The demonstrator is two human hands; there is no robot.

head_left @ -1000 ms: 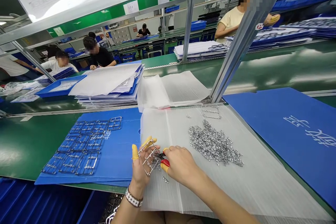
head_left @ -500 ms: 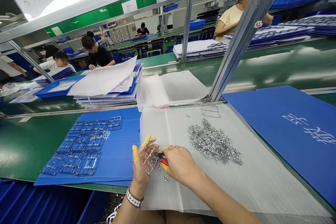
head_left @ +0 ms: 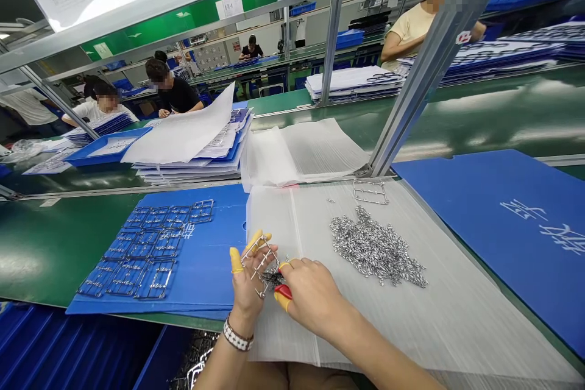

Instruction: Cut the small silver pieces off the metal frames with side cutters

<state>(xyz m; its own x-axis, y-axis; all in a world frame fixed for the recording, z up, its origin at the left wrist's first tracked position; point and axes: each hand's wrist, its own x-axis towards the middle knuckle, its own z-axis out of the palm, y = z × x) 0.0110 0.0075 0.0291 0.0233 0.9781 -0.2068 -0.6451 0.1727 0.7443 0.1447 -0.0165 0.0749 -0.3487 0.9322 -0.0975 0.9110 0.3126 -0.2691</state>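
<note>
Nearest to the camera, the left hand [head_left: 247,283] is half closed and pinches a small wire frame [head_left: 259,264] of bright metal between the thumb and fingers. It seems to hold the frame up from the surface so that the other hand can reach it from the side. The right hand [head_left: 313,295] is curled closed around a red-handled tool [head_left: 283,291], probably small pliers, but the palm hides most of it. Its tip is close to the frame, beside a small dark cluster of metal pieces [head_left: 273,279]. Yellow finger cots [head_left: 236,260] cover some fingers, perhaps to protect the skin from the wire. Under the hands lies a white ribbed plastic sheet [head_left: 365,329], and on it is a loose, shiny heap of tiny metal pieces [head_left: 377,248], placed within easy reach. Another wire frame [head_left: 370,192] lies beyond the heap. To the left, a blue corrugated board [head_left: 214,274] carries many frames laid flat in rows [head_left: 146,250]. Farther away, on the green workbench [head_left: 46,256], are stacked sheets [head_left: 187,152], and co-workers [head_left: 173,91] sit at other benches.
</note>
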